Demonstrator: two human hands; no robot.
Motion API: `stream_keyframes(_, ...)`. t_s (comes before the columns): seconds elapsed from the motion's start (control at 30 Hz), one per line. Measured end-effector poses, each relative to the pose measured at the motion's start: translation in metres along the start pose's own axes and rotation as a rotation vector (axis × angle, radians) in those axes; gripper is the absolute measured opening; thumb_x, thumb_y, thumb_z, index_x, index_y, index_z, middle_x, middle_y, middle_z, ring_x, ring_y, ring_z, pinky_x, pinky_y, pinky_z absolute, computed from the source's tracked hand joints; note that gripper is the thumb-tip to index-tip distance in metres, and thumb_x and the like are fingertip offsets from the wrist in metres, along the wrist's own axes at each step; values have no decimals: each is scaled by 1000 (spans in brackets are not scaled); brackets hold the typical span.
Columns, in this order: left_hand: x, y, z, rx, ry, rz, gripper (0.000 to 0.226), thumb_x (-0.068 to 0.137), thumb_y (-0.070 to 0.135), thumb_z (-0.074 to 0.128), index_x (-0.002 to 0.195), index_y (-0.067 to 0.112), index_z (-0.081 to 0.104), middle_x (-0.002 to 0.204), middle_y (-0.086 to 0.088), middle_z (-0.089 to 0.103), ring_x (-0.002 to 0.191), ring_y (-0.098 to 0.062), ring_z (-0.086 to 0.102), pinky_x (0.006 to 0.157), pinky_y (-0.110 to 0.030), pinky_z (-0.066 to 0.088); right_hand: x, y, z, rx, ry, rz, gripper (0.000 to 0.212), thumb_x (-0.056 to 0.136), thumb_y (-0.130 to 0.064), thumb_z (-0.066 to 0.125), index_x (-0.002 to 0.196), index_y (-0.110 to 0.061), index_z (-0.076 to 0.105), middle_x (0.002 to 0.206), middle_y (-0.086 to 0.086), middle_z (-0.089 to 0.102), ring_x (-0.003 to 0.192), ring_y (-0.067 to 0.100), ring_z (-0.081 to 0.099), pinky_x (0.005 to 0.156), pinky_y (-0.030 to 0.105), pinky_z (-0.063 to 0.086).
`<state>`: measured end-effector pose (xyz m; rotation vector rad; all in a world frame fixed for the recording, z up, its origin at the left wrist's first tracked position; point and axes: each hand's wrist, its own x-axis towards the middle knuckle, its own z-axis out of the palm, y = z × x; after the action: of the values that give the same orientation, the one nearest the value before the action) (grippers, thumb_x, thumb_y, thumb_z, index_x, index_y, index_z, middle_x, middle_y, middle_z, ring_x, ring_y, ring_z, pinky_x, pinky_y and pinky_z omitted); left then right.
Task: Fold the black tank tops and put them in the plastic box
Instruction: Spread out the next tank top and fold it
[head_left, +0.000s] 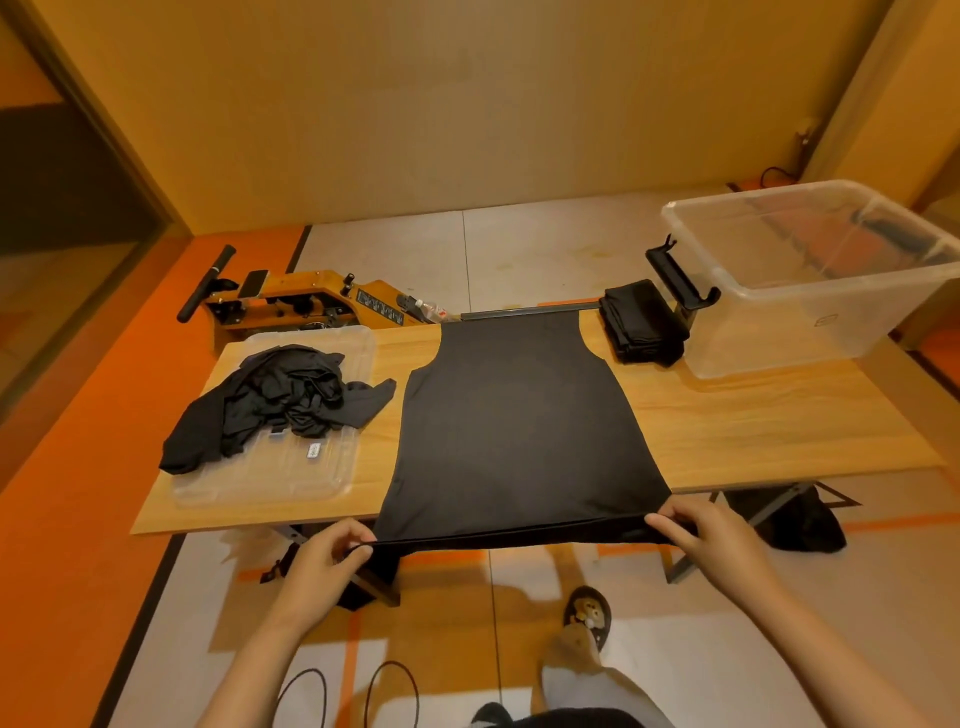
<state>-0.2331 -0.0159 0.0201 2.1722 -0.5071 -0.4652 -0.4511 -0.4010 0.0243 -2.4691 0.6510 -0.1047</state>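
We stood in an orange-floored room at a long wooden table (753, 415), with a yellow rowing machine (311, 304) on the floor behind it. In the head view, one black tank top (519, 431) lay flat down the middle of the table, straps at the far edge and hem hanging just over the near edge. Our left hand (322, 561) pinched the hem's left corner and our right hand (711, 535) pinched its right corner, the hands well apart and the hem taut between them.

A crumpled pile of tank tops (275, 405) sat on a clear lid (291, 483) to the left. A folded black stack (644, 325) rested just beside the plastic box (831, 291) at the far right; what lay inside the box we could not tell.

We judged this the spreading step, before any fold. The next move called for lifting one side over the middle while keeping the cloth smooth.
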Motion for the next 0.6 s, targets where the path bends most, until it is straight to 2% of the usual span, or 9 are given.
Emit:
stream_keyframes(0.13, -7, -1, 1, -27, -13, -12, 31, 88, 1, 63, 80, 31, 66, 86, 4, 68, 83, -9, 64, 79, -29, 49, -10, 3, 7, -3, 58, -7, 21, 87, -30, 66, 68, -29, 58, 66, -10, 56, 65, 3, 55, 60, 28, 48)
stream_keyframes(0.23, -9, -2, 0, -21, -23, -25, 28, 88, 1, 63, 77, 27, 66, 86, 4, 68, 83, -8, 63, 82, -32, 50, -14, 2, 10, 49, 123, -18, 21, 86, -21, 69, 67, -23, 60, 63, -8, 55, 62, 6, 55, 59, 32, 47)
stream_keyframes(0.3, -11, -2, 1, -24, -26, -16, 28, 88, 1, 62, 78, 27, 64, 84, 5, 66, 82, -9, 62, 78, -27, 48, -15, -1, 10, 80, 115, -1, 19, 87, -21, 67, 69, -21, 61, 58, -6, 57, 59, 8, 57, 60, 35, 49)
stream_keyframes(0.37, -13, -3, 2, -33, -13, -18, 26, 89, 0, 59, 78, 23, 61, 79, 5, 62, 77, -8, 59, 74, -28, 45, -17, -3, 8, 85, 98, -1, 20, 89, -24, 64, 70, -23, 60, 56, -3, 58, 57, 10, 59, 61, 36, 50)
stream_keyframes(0.47, -16, -3, 3, -50, -8, -36, 31, 92, 1, 54, 75, 27, 54, 67, 4, 52, 62, -6, 47, 65, -27, 37, -20, -5, 5, 88, 56, -8, 20, 90, -30, 60, 70, -30, 55, 57, -4, 58, 54, 9, 58, 58, 28, 48)
stream_keyframes(0.6, -19, -2, 3, -47, 0, -24, 35, 92, 2, 53, 75, 32, 50, 65, 4, 50, 59, -6, 44, 63, -27, 36, -20, -8, 3, 54, 21, -5, 22, 92, -28, 59, 71, -33, 52, 58, -7, 57, 53, 7, 58, 53, 18, 42)
